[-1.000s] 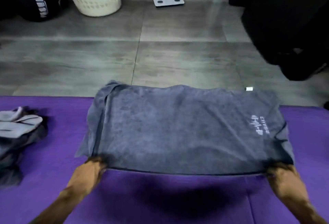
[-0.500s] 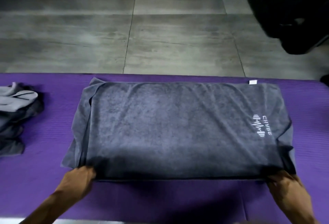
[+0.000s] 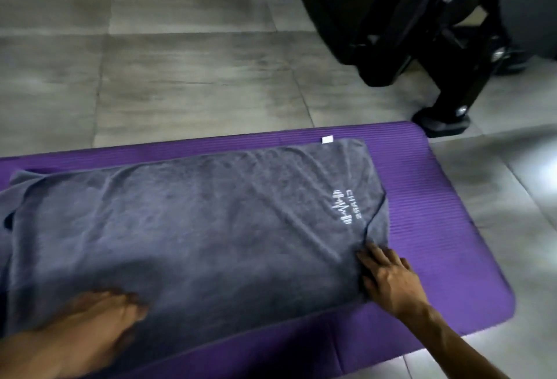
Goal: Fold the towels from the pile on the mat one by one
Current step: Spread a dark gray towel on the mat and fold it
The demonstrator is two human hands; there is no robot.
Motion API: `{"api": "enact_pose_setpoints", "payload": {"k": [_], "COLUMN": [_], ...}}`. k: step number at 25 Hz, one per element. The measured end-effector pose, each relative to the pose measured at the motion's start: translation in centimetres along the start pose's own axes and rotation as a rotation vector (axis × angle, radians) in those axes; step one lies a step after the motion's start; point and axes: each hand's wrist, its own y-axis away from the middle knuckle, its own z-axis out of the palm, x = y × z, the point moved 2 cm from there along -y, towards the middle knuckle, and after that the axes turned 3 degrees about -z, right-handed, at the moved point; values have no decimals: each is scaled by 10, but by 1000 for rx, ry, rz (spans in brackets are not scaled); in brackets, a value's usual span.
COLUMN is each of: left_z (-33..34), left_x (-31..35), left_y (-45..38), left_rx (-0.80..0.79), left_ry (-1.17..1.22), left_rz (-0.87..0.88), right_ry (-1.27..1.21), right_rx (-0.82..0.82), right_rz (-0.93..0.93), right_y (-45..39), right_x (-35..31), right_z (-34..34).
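Head view gives me the grey towel point(image 3: 193, 234) spread flat across the purple mat point(image 3: 437, 228), already doubled over, with a second layer peeking out along its left edge and at its right end. A white logo point(image 3: 346, 208) sits near the towel's right end, and a small white tag point(image 3: 327, 139) sticks out at the far right corner, lying on the mat. My right hand point(image 3: 388, 279) rests on the near right corner of the towel, fingers straight and spread, pressing the cloth down without gripping it; the fabric bunches slightly just ahead of the fingertips. My left hand point(image 3: 102, 315) lies on the towel near its front edge, toward the left; it is blurred, so I cannot tell whether its fingers are flat or curled into the cloth. The mat lies on a grey tiled floor point(image 3: 196, 77). Beyond the mat's far right corner stands a black frame point(image 3: 437, 32) with a foot touching down just beside the mat.
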Motion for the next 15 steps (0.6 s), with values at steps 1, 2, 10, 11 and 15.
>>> {"api": "enact_pose_setpoints", "payload": {"k": [1,2,10,11,15], "left_z": [-31,-57,14,14,-17], "left_x": [32,65,223,239,218], "left_y": [-10,-23,-84,-86,-124], "left_rx": [37,105,-169,-183,-146], "left_ry": [-18,-56,4,28,464], "left_rz": [98,222,250,322,-50], "right_ry": [20,-7,-154,-183,-299], "right_rx": [-26,-68,157,125,218], "right_rz": [48,163,59,120,390], "right_y": [4,10,22,26,13], "right_x": [7,16,0,7,22], "right_z": [5,7,44,48,31]}}
